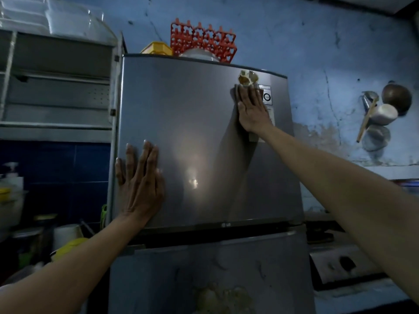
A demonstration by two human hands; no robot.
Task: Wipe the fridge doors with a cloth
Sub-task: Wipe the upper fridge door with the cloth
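Note:
A grey two-door fridge fills the middle of the head view, with its upper door (195, 123) above its lower door (204, 273). My left hand (138, 184) rests flat on the upper door near its left edge, fingers straight and pointing up. My right hand (251, 107) presses flat against the door's upper right corner. A grey cloth (234, 92) lies under it, with only its edges showing beside the fingers and below the wrist. A beige and brown sticker (247, 78) sits just above my fingertips, and a white label (267, 96) is to their right.
On top of the fridge stand a red egg tray (203, 40), a yellow container (156, 49) and a white bowl (199, 55). A metal shelf rack (56, 87) adjoins the left side. Pots and ladles (383, 114) hang on the blue wall, above a stove (340, 266).

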